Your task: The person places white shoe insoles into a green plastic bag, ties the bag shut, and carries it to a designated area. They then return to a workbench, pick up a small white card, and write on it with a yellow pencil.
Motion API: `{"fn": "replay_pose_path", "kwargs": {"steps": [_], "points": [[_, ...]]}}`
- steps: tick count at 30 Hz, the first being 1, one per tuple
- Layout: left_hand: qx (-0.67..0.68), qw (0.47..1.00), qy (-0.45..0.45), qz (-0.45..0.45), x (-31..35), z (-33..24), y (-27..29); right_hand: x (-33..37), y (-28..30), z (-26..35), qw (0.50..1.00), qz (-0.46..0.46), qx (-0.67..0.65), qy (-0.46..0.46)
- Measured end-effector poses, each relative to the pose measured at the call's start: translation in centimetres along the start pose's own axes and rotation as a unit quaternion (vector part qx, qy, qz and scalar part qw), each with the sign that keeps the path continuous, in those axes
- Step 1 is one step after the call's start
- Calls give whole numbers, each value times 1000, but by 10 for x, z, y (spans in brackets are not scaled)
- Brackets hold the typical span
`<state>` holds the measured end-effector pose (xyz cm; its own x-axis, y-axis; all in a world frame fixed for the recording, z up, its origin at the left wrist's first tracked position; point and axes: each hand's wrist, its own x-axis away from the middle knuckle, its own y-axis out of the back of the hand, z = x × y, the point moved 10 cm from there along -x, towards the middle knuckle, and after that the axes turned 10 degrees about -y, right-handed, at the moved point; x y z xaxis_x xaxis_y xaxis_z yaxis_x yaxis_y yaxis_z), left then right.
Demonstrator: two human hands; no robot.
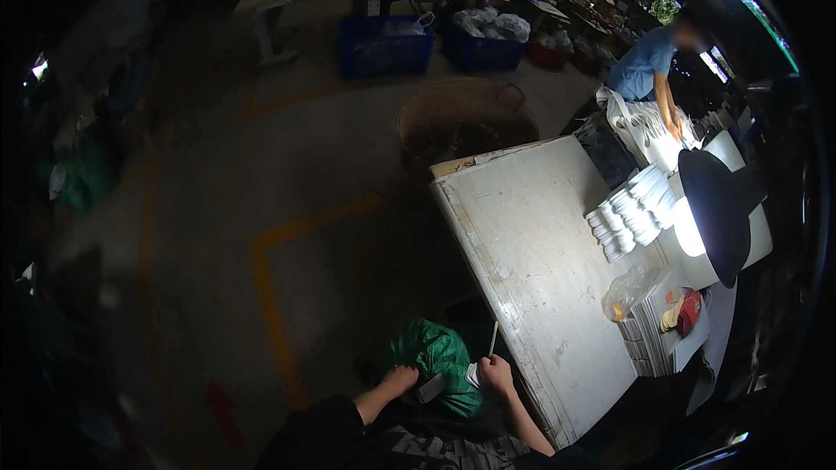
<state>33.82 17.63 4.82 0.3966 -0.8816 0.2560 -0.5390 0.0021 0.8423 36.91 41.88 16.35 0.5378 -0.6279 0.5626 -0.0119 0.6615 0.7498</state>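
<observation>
A green plastic sack [442, 357] bulges in front of me, beside the near left edge of the table. At its left side my left hand [401, 379] is closed, gripping the sack's rim. My right hand [496, 375] is closed at the sack's right side, close to the table edge. White flat pieces [473, 374] show at the right hand's inner side, and a thin pale strip [494, 339] sticks up above its fingers. A small whitish rectangle [431, 388] lies against the sack between the hands. Most of the sack's inside is hidden.
The white table [540, 261] bears stacks of white pieces [631, 211], a dark-shaded lamp [718, 218] and a clear plastic bag [629, 289]. A person in blue [649, 65] works at the far end. Beyond stand a round basket [466, 122] and blue crates [383, 48].
</observation>
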Motion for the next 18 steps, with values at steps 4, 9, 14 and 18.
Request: {"fn": "replay_pose_path", "kwargs": {"steps": [4,9,14,18], "points": [[75,996,32,31,6,5,-15,0,-46,1,995,-11,93,-30],[181,973,142,4,-1,21,-47,6,-92,0,996,59,68,-10],[-38,984,16,-171,-2,39,-19,13,-97,-11,995,83,-59,-15],[168,980,100,21,21,103,-27,-1,-92,-21,999,41,-22,-20]]}}
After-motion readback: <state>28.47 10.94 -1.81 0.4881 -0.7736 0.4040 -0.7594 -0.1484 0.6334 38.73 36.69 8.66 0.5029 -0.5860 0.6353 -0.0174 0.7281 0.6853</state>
